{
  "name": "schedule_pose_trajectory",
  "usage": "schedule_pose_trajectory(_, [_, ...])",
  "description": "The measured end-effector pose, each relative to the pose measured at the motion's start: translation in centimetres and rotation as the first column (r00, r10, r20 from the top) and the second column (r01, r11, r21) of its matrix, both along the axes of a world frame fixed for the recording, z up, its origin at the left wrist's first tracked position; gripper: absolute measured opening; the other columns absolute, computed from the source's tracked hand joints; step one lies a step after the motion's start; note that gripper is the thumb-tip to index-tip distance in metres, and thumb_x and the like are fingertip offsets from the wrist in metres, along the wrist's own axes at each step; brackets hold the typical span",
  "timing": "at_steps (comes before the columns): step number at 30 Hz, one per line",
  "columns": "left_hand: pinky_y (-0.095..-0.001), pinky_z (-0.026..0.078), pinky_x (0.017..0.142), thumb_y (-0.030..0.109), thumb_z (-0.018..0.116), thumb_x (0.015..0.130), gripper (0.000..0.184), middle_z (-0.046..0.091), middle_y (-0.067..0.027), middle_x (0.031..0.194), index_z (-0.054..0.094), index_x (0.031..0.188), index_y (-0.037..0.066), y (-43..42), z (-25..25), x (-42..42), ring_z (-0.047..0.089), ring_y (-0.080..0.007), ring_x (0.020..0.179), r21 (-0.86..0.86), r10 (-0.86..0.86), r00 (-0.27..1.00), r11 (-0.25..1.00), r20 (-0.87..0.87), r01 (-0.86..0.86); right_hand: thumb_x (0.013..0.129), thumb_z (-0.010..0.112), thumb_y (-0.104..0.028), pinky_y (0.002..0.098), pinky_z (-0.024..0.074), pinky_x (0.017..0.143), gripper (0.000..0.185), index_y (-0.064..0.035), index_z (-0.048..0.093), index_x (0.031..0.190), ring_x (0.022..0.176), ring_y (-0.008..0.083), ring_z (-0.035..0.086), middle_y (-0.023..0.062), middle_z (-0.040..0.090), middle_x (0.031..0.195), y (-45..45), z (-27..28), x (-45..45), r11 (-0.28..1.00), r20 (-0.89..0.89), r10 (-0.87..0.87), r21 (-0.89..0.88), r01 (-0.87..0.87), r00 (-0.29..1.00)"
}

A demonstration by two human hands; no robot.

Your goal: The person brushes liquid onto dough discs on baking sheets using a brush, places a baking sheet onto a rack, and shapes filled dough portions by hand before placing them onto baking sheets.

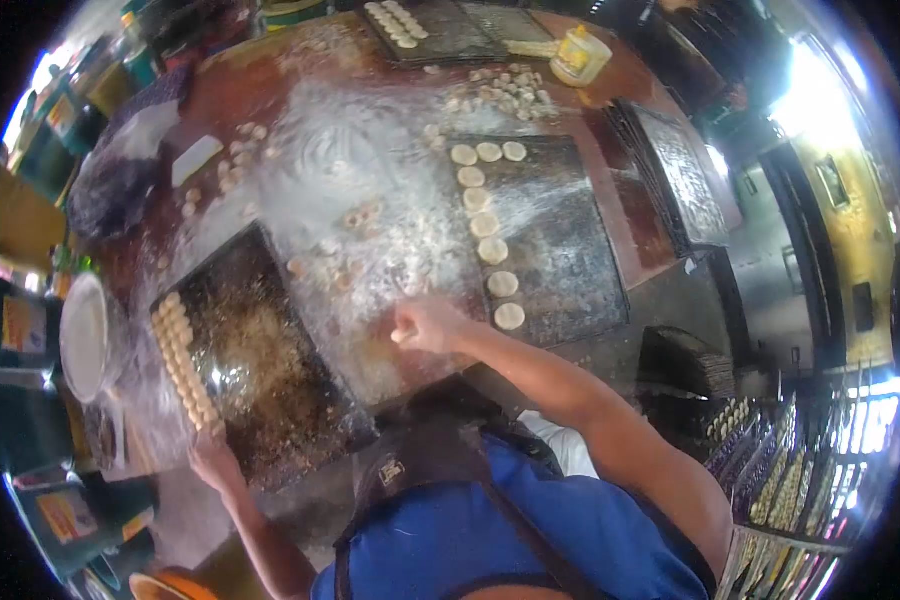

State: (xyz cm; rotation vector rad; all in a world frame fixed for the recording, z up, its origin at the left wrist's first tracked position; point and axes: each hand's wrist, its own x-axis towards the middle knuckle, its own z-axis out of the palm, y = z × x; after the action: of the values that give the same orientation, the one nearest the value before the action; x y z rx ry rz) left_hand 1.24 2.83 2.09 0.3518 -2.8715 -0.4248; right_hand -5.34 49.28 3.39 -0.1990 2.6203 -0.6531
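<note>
My left hand [213, 458] is at the near end of a double row of small dough balls [183, 350], its fingertips closed around the last ball. The row runs along the left edge of a dark, stained baking tray [280, 385]. Over the floured table in front of me, my right hand [432, 326] is curled shut, and a pale bit of dough [402, 336] shows at its fingers. Just beyond it lie loose dough pieces [362, 214] in flour. A second dark tray [555, 230] on the right carries flattened dough rounds [485, 225] along its left and far edges.
The red table [270, 75] is dusted with white flour [335, 150]. More dough pieces [505, 92] are heaped at the far side, near a yellowish plastic container [580, 57]. Stacked trays [675, 175] stand at right, a loaded rack [790, 480] lower right, a white basin [85, 337] left.
</note>
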Motion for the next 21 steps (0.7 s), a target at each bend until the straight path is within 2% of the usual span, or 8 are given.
schedule_pose_trajectory(2, [-0.0421,0.051,0.081,0.007,0.062,0.085,0.03,0.07,-0.0174,0.106,0.067,0.114,0.003,0.3,0.4,-1.4,0.067,-0.0324,0.093,0.097,0.125,0.989,0.986,0.072,-0.132,0.078,0.071,-0.027,0.0418,0.0475,0.08,0.034,-0.0058,0.062,0.102,0.093,0.0276,0.061,0.0109,0.063,0.094,2.1,0.9,0.5,0.935,0.143,0.104,-0.351,-0.048,0.984])
schedule_pose_trajectory(8, [-0.0317,0.054,0.082,0.021,0.06,0.095,0.032,0.061,-0.0184,0.125,0.063,0.122,0.004,12.7,4.2,-8.1,0.061,-0.0232,0.109,0.657,0.165,0.968,0.754,-0.189,-0.001,0.086,0.067,-0.017,0.0391,0.0532,0.088,0.027,-0.0084,0.066,0.112,0.097,0.0247,0.067,0.0146,0.069,0.109,22.0,8.6,-9.3,0.754,-0.47,-0.652,-0.319,0.574,0.595])
schedule_pose_trajectory(11, [-0.0346,0.055,0.093,0.014,0.067,0.089,0.039,0.056,-0.0186,0.129,0.06,0.126,0.008,25.1,8.2,-10.3,0.058,-0.0262,0.116,0.337,-0.094,0.953,0.941,0.286,-0.008,0.081,0.072,-0.02,0.0371,0.0523,0.081,0.03,-0.0054,0.066,0.107,0.092,0.0299,0.068,0.0165,0.07,0.1,29.9,4.6,-14.6,0.742,-0.675,-0.614,-0.317,0.591,0.409])
schedule_pose_trajectory(13, [-0.0355,0.055,0.095,0.011,0.067,0.087,0.039,0.059,-0.0181,0.122,0.058,0.125,0.004,29.1,7.5,-10.4,0.059,-0.0268,0.113,0.781,-0.068,0.913,0.545,0.403,-0.304,0.081,0.073,-0.023,0.0403,0.0493,0.088,0.033,-0.0054,0.064,0.108,0.104,0.031,0.064,0.0175,0.066,0.112,31.0,1.5,-16.3,0.85,-0.509,-0.415,0.077,0.52,0.754])
schedule_pose_trajectory(14, [-0.0348,0.056,0.094,0.01,0.067,0.088,0.038,0.06,-0.0175,0.118,0.057,0.123,0.0,29.9,5.6,-10.1,0.06,-0.0261,0.111,0.907,-0.047,0.906,0.067,0.42,-0.416,0.088,0.064,-0.024,0.0434,0.0422,0.099,0.027,-0.0057,0.066,0.108,0.118,0.0301,0.057,0.0164,0.06,0.127,30.7,0.7,-16.0,0.849,-0.623,-0.332,0.131,0.513,0.708])
schedule_pose_trajectory(15, [-0.0348,0.056,0.094,0.01,0.067,0.088,0.038,0.06,-0.0175,0.118,0.057,0.123,0.0,30.0,2.9,-9.2,0.06,-0.0261,0.111,0.899,-0.018,0.901,0.068,0.434,-0.432,0.088,0.064,-0.024,0.0434,0.0422,0.099,0.027,-0.0057,0.066,0.108,0.118,0.0301,0.057,0.0164,0.06,0.127,30.6,-1.0,-16.0,0.863,-0.608,-0.322,0.126,0.488,0.726])
schedule_pose_trajectory(17, [-0.031,0.058,0.084,0.008,0.062,0.091,0.031,0.062,-0.0137,0.112,0.057,0.119,-0.003,28.4,-1.1,-6.0,0.062,-0.0204,0.104,0.803,-0.036,0.918,-0.472,0.396,-0.365,0.089,0.06,-0.029,0.0445,0.0384,0.102,0.028,-0.0068,0.067,0.105,0.121,0.0302,0.054,0.0151,0.056,0.131,30.5,-5.3,-15.7,0.71,-0.861,0.034,0.378,0.594,0.508])
schedule_pose_trajectory(21, [-0.0283,0.057,0.078,0.007,0.061,0.091,0.028,0.064,-0.0091,0.104,0.058,0.117,-0.004,29.2,4.8,-3.0,0.064,-0.0171,0.096,0.882,0.089,0.918,-0.324,0.387,-0.341,0.089,0.058,-0.029,0.0396,0.042,0.1,0.032,-0.0069,0.066,0.111,0.116,0.0263,0.057,0.015,0.058,0.129,25.9,2.9,-17.3,0.798,-0.583,-0.313,0.268,0.541,0.75])
